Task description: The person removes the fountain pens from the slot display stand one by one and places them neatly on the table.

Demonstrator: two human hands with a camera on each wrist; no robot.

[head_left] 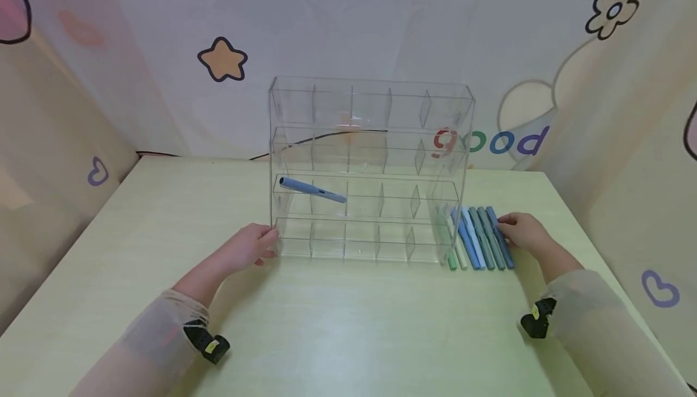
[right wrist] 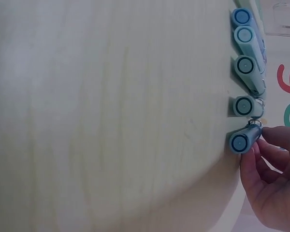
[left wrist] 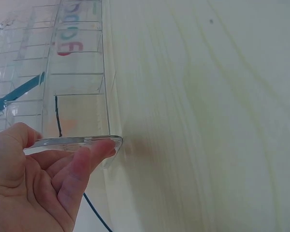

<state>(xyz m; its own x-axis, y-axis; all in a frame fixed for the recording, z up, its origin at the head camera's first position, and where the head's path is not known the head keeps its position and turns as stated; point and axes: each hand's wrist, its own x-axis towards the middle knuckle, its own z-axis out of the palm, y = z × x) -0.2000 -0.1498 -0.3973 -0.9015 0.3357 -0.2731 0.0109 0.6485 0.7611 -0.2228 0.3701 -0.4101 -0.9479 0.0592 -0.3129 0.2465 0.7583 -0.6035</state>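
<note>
A clear plastic rack (head_left: 362, 219) with tiers of small compartments stands upright on the table. My left hand (head_left: 247, 247) grips its lower left side panel; the left wrist view shows the thumb (left wrist: 21, 134) on one face and fingers on the other. One blue pen (head_left: 313, 189) lies aslant in the rack, in the second tier from the bottom. To the right, several blue and green pens (head_left: 481, 239) lie side by side on the table. My right hand (head_left: 524, 232) pinches the rightmost, dark blue pen (right wrist: 242, 140) near its far end, thumb and fingers on either side.
The pale wood-patterned table (head_left: 348, 330) reaches back to a printed cloth backdrop (head_left: 359, 22), with cloth at both sides as well. Behind the rack's right side, coloured letters (head_left: 520, 141) show on the cloth. The leftmost pens are partly seen through the rack's right end.
</note>
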